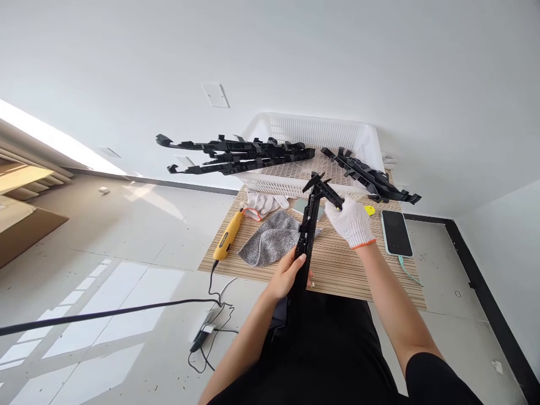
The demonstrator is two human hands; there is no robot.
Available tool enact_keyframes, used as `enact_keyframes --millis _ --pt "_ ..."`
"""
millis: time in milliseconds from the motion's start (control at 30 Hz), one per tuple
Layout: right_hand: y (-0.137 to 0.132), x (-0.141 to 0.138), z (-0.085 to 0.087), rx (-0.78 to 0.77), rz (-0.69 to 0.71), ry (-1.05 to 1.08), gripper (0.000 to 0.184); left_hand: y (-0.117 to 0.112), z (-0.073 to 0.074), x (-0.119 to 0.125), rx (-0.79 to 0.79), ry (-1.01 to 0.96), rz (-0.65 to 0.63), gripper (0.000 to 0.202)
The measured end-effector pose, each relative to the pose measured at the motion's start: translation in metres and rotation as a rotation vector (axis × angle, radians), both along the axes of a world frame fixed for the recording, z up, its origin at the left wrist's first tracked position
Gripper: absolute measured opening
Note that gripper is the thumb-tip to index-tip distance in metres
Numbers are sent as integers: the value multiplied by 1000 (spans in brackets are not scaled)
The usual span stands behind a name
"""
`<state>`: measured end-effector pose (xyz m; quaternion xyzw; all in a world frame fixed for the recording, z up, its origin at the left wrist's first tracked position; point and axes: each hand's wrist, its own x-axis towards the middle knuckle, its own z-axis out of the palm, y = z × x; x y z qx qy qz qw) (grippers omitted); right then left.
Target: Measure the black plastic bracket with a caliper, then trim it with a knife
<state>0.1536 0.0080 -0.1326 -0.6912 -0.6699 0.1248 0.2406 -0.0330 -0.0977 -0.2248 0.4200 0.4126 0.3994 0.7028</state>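
The bare left hand (287,277) grips a long black plastic part (306,230), raised tilted above the near edge of the striped surface (337,264). The gloved right hand (351,224) clasps a black caliper (331,193) at the part's far end, in front of the white basket (320,119).

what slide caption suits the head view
Gloved right hand holds a caliper at a black part in the bare left hand.

black strip (309,228) | white basket (314,128) | yellow tool (228,235) | brown-striped table (337,270) | grey-flecked cloth (270,241)
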Motion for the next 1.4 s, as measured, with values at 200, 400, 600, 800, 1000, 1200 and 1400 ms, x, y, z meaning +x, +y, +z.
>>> enact_keyframes --millis 200,400,600,800,1000,1200,1400 --pt "-2 -3 4 -6 41 -28 38 0 -1 1 -3 46 17 43" --pt "-14 -9 10 41 47 -204 60 -2 -2 0 12 86 17 42" --pt "-18 -9 11 129 134 -328 66 -5 1 -2 9 102 29 41" --pt "-6 -1 13 180 269 -305 58 -5 3 -2 -2 127 31 47" --pt "6 -4 22 148 345 -322 59 -3 5 -1 -10 120 46 44" --pt "20 -9 26 133 351 -326 54 -4 4 1 -18 121 76 43" --pt "27 -11 22 158 378 -327 53 -1 0 2 -18 116 94 41"
